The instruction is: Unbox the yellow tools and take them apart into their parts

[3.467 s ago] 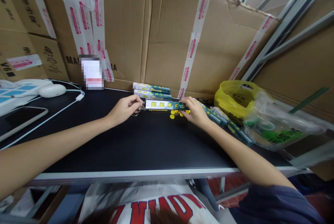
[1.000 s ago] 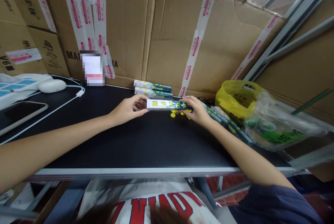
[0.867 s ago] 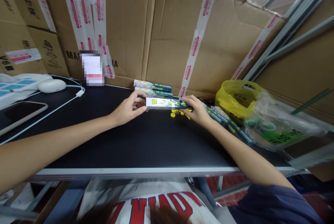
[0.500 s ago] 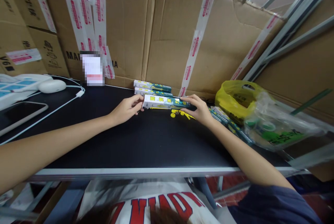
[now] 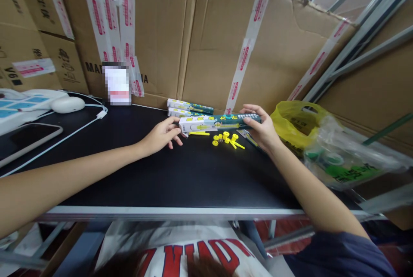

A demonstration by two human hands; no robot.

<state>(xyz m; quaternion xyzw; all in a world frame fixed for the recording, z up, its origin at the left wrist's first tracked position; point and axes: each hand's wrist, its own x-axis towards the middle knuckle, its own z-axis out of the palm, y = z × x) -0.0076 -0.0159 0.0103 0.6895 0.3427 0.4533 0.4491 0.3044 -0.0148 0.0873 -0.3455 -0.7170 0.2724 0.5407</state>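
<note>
A long narrow carton (image 5: pixel 219 123), white at its left end and dark green at its right, is raised above the black table (image 5: pixel 193 178), its printed side with a yellow picture facing me. My right hand (image 5: pixel 263 127) grips the right end, thumb in front and fingers behind. At the left end, the thumb and index finger of my left hand (image 5: pixel 163 136) meet the carton's edge, while the other fingers hang loosely below. Small yellow round parts and short rods (image 5: pixel 227 138) lie below the carton. Left of them lies a longer yellow rod (image 5: pixel 199 133).
Two similar cartons (image 5: pixel 190 107) lie against the cardboard wall (image 5: pixel 155 32). More cartons, partly hidden, lie beneath my right hand. A yellow plastic bag (image 5: pixel 295 122) and a clear bag (image 5: pixel 342 156) sit at right. At left are a phone (image 5: pixel 29 141), power strip (image 5: pixel 26 105) and white cable (image 5: pixel 77 133).
My right hand has lifted and turned the carton, shifting rightward and up, so its pictured side shows and the yellow parts are uncovered. My left hand has stayed by the left end.
</note>
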